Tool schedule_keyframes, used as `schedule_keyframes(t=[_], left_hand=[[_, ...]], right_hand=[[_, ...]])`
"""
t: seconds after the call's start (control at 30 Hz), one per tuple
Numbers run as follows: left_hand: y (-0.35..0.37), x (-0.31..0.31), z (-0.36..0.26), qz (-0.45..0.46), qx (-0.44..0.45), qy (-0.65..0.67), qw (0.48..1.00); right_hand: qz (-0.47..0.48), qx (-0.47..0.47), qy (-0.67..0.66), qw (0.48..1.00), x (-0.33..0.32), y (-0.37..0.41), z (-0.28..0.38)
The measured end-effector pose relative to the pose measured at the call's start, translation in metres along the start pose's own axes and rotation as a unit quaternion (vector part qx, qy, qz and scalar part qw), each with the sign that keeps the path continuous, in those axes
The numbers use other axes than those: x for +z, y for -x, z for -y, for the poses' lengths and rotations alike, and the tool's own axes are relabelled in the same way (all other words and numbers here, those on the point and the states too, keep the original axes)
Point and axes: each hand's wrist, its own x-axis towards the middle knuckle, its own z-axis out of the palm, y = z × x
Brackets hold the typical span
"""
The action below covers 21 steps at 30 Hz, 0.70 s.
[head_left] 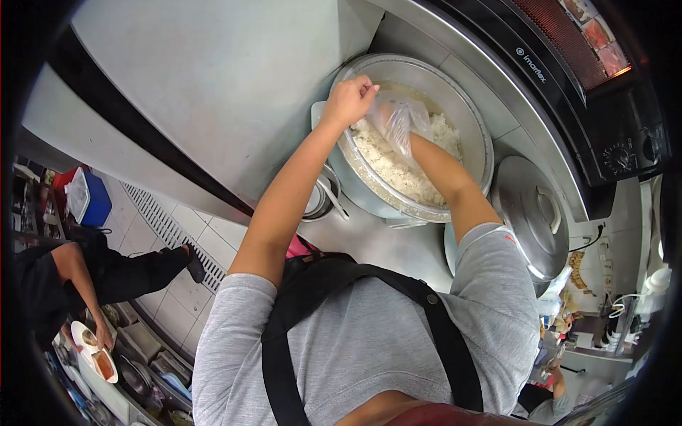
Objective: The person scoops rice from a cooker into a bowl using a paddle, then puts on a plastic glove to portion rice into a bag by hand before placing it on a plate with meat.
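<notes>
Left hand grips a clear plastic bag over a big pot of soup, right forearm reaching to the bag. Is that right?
Not quite. The head view shows the pot holds white rice, not soup. The rest stands: the left hand grips the clear plastic bag over it, and the right forearm reaches to the bag.

A domed steel lid [529, 213] lies on the counter [369, 241] to the right, with a black Imarflex oven [568, 78] beyond it. A small cup with a spoon [323, 195] stands on the counter's left. Far left, a blue cooler [89, 199] sits beside a floor grate [167, 227], and a co-worker [42, 284] holds a plate [89, 351].
</notes>
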Motion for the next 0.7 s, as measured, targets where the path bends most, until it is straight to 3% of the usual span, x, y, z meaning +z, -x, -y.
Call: schedule_keyframes(t=[0.47,0.57,0.7], left_hand=[[-0.001,0.000,0.001,0.012,0.001,-0.015,1.000],[-0.001,-0.001,0.000,0.020,-0.008,-0.015,1.000],[-0.001,0.000,0.001,0.022,-0.017,-0.007,1.000]], right_hand=[[0.031,0.111,-0.006,0.993,-0.128,0.094,0.012],[0.041,0.113,-0.010,0.993,-0.127,0.105,0.024],[0.060,0.040,-0.042,0.996,-0.083,0.114,0.054]])
